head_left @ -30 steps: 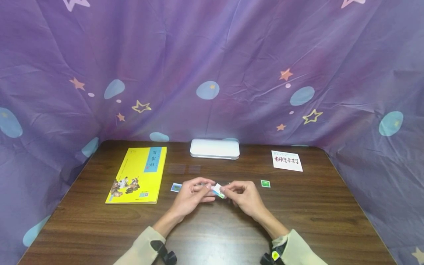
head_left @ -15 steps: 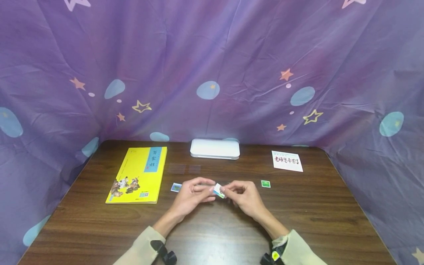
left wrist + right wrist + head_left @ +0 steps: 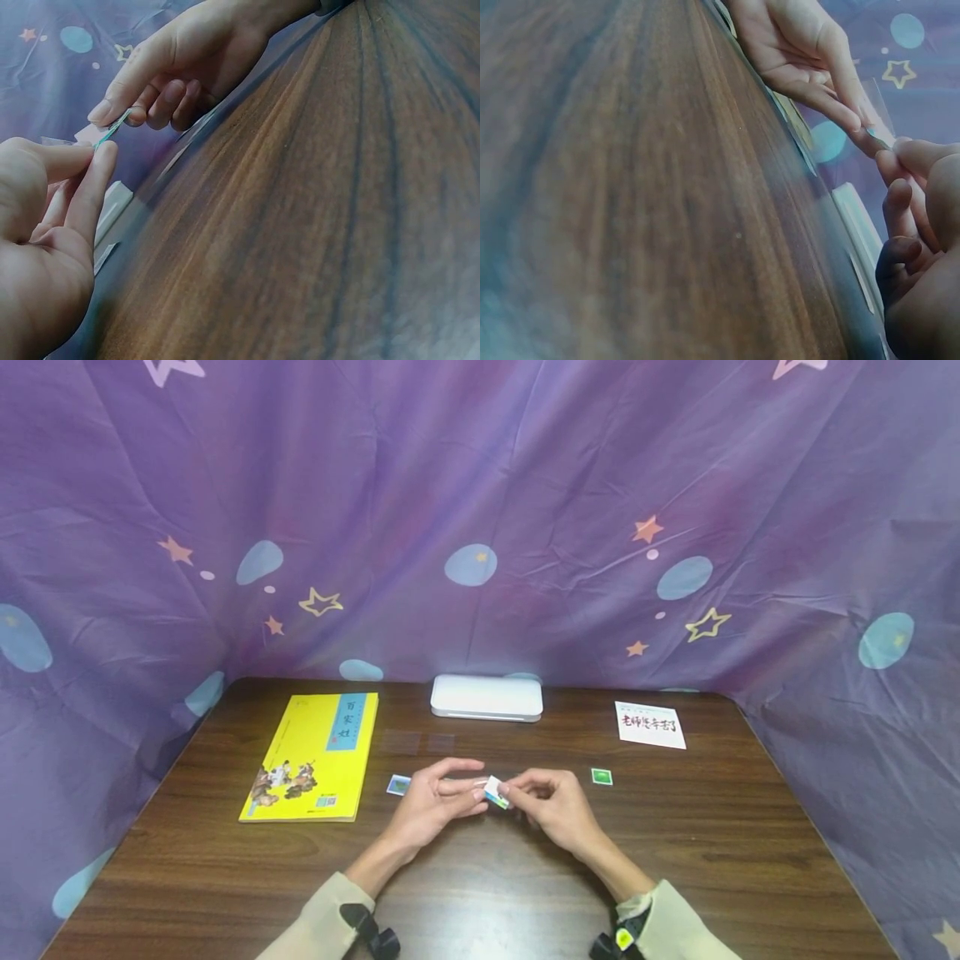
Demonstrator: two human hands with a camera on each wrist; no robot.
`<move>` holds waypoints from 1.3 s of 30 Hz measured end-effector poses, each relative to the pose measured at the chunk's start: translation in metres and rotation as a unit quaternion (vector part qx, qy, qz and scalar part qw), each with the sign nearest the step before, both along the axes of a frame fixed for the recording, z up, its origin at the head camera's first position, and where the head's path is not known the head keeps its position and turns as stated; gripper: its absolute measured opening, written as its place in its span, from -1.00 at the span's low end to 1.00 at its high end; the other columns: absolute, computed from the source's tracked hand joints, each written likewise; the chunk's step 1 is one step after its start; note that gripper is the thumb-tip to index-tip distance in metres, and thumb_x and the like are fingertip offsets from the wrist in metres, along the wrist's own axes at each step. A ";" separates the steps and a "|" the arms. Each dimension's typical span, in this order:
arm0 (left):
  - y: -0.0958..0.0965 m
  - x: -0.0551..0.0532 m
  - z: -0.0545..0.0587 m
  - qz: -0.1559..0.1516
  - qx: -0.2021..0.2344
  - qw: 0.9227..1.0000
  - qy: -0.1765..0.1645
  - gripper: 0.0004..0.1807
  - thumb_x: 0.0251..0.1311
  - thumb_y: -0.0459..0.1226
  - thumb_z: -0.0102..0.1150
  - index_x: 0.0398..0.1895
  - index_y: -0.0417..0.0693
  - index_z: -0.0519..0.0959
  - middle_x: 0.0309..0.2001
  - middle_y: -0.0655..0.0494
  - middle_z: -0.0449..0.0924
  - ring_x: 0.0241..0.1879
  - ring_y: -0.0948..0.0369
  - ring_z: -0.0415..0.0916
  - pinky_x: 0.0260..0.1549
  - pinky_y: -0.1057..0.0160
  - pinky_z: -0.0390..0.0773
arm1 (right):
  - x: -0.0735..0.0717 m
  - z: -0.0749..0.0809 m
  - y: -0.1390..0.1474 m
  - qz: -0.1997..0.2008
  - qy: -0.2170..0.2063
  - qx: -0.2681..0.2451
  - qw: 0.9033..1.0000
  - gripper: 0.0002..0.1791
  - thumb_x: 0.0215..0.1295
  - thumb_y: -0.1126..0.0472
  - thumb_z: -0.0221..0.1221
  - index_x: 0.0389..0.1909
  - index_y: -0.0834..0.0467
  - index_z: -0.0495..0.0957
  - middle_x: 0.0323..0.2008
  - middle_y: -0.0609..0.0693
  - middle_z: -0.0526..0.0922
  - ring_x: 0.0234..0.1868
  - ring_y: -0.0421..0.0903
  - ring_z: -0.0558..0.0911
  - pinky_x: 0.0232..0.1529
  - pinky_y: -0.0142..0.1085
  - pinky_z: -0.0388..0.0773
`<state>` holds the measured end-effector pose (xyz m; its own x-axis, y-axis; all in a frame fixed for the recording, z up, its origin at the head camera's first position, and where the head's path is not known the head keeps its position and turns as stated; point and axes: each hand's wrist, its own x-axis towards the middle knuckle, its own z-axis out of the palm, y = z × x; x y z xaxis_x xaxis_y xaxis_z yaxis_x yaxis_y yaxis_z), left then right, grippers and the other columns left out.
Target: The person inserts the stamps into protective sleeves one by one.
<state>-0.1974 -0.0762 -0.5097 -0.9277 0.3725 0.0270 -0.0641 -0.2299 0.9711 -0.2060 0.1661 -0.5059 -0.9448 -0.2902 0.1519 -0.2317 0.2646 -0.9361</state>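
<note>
Over the middle of the table my left hand (image 3: 431,806) and right hand (image 3: 555,806) meet at a small stamp (image 3: 493,789) with white, blue and green on it. My right thumb and index finger pinch its right side. The left thumb and a finger pinch at its left edge, while the left index finger is extended above. In the left wrist view, the stamp (image 3: 110,129) is nearly edge-on, and a clear plastic sleeve (image 3: 56,142) sticks out by the left fingertips. The right wrist view also shows the clear sleeve (image 3: 883,105) between the hands.
Two clear sleeves (image 3: 401,742) lie flat behind the left hand. A blue stamp (image 3: 398,785) is partly hidden by that hand; a green stamp (image 3: 602,776) lies to the right. Around them are a yellow book (image 3: 311,760), a white case (image 3: 486,697) and a white card (image 3: 650,724).
My left thumb has shifted slightly right and down along the stamp's edge, and the left index finger has lifted a little. The right hand keeps its pinch, almost still.
</note>
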 end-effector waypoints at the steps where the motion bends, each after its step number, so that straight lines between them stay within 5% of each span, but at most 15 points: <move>1: 0.000 0.000 0.000 -0.001 0.001 1.000 -0.001 -0.36 0.40 -0.50 0.36 0.49 -0.41 0.38 0.27 -0.38 0.67 0.15 0.03 0.80 0.14 0.06 0.85 | 0.000 0.000 0.000 0.000 0.000 0.001 1.000 -0.87 0.37 0.04 0.49 -0.28 0.00 0.83 -0.54 0.19 0.76 -0.71 -0.15 0.51 -0.77 -0.36 0.53; 18: 0.000 0.000 0.002 -0.002 0.007 1.000 -0.019 -0.33 0.39 -0.48 0.38 0.51 -0.39 0.37 0.27 -0.37 0.69 0.17 0.02 0.79 0.16 0.01 0.84 | -0.002 0.001 0.001 0.008 -0.036 -0.016 0.999 -0.84 0.40 0.05 0.47 -0.23 0.06 0.82 -0.50 0.29 0.75 -0.67 -0.21 0.52 -0.72 -0.42 0.53; 39: 0.000 0.000 0.001 -0.015 0.014 0.999 -0.024 -0.41 0.48 -0.45 0.29 0.51 -0.38 0.37 0.23 -0.38 0.71 0.10 0.05 0.81 0.18 0.01 0.83 | -0.002 -0.002 0.002 0.010 -0.023 -0.007 1.000 -0.87 0.41 0.07 0.46 -0.24 0.04 0.82 -0.56 0.29 0.71 -0.68 -0.24 0.50 -0.73 -0.43 0.50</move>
